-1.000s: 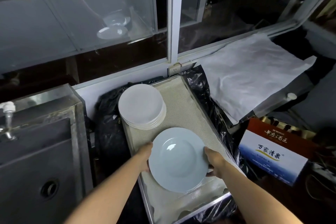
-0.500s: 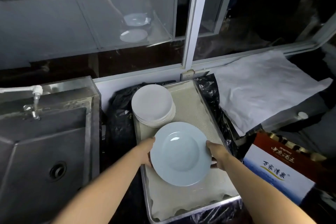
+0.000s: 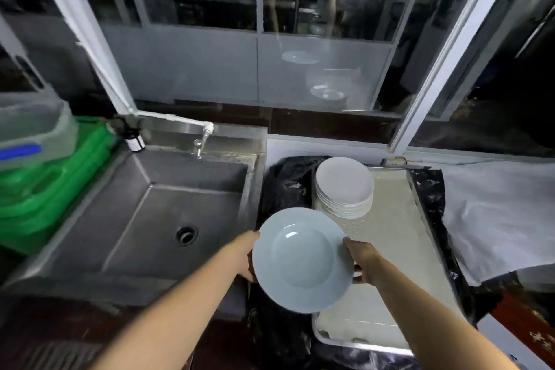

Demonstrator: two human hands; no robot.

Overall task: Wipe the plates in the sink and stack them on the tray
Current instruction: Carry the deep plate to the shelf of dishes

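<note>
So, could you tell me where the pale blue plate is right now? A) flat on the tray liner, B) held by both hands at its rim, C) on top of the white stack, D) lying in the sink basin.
B: the left hand and right hand grip opposite edges of the pale blue plate, short of the white stack.

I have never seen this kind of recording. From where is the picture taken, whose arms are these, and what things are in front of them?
The camera sits on a person's head and looks down, so the arms are that person's own. The left hand and the right hand grip opposite edges of a pale blue plate. To the left is a steel sink with a tap; no plates show in it. To the right is a tray with a stack of white plates at its far end.
</note>
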